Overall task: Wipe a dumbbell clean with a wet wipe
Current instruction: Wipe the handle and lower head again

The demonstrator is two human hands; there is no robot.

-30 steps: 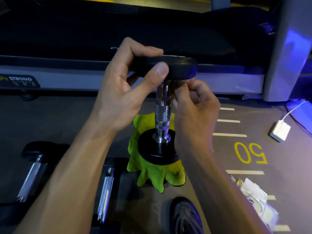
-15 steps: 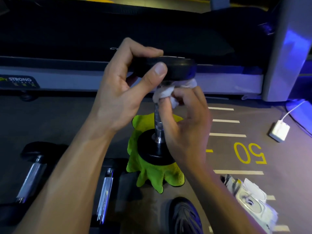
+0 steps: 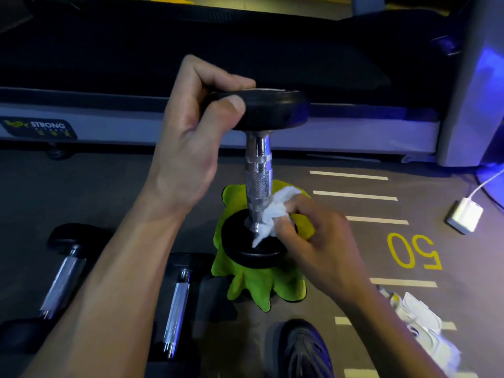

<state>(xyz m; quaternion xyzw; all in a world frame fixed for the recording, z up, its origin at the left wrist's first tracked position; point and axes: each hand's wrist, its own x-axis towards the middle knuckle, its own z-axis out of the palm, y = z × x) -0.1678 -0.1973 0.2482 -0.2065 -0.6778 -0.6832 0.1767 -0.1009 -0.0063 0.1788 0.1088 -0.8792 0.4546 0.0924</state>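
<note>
Dumbbell (image 3: 257,170): black ends, silver cross-hatched grip. Wipe (image 3: 275,211): white. Cloth (image 3: 261,290): lime green. Floor (image 3: 109,192): grey, white stripes, yellow 50.

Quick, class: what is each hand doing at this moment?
Left hand: closed on the dumbbell, gripping its top head.
Right hand: closed on the wet wipe, pressed against the handle's lower end.

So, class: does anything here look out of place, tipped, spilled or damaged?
Nothing stands out. The dumbbell stands upright on the green cloth, steadied by the left hand, while the right hand presses the wet wipe against its handle. No spill or damage shows.
</note>
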